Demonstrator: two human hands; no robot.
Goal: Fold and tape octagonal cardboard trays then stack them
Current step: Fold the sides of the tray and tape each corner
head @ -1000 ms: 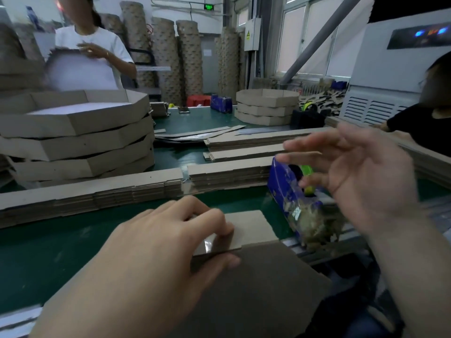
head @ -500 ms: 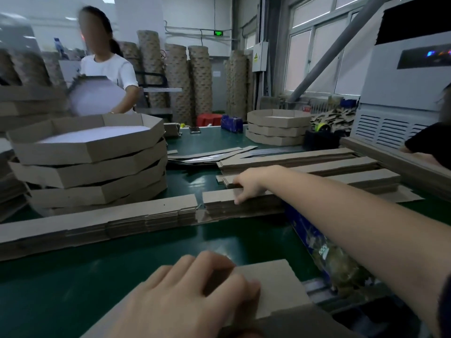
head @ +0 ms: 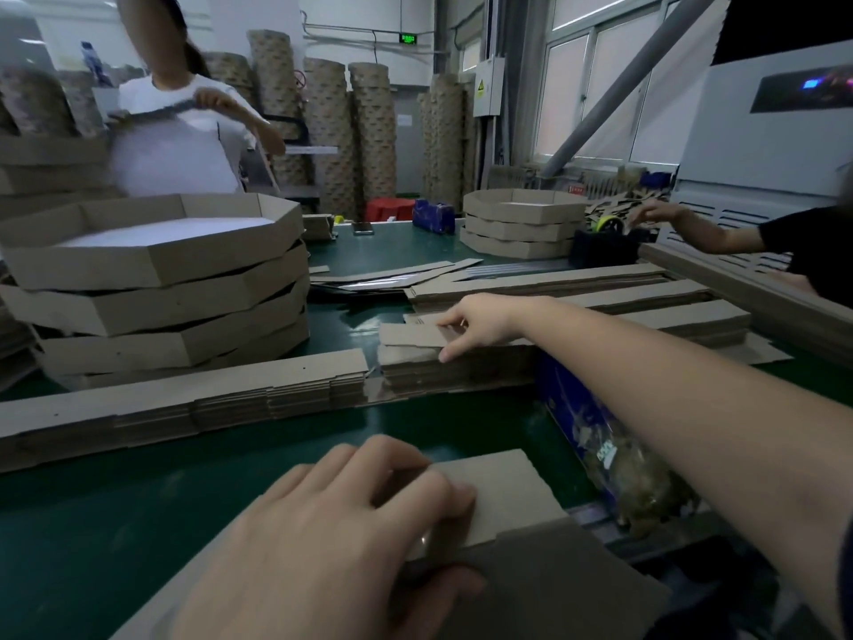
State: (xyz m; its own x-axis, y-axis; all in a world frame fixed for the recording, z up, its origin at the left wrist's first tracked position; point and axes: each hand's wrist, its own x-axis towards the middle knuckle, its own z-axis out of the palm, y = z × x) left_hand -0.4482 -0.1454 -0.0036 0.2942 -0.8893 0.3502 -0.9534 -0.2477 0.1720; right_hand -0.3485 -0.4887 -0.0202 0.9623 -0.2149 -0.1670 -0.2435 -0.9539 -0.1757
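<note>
At the near edge of the green surface [head: 138, 478], head view: the left hand [head: 332, 538] lies on a partly folded tray blank [head: 507, 491], fingers laid over it, pressing it down. The right hand [head: 480, 321] reaches the flat strip stack [head: 415, 376], fingers pinching the top strip [head: 406, 334]. Finished trays [head: 161, 307] stand stacked at left. This tray appears unformed; folding, taping and stacking remain.

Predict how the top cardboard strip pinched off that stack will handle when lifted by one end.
Probably light: the right hand holds one end of the top cardboard strip up with just a fingertip pinch. Likely fairly stiff, since that end looks flat, though the long span may sag. It could drag neighbours, as the stack of strips lies loose.
</note>
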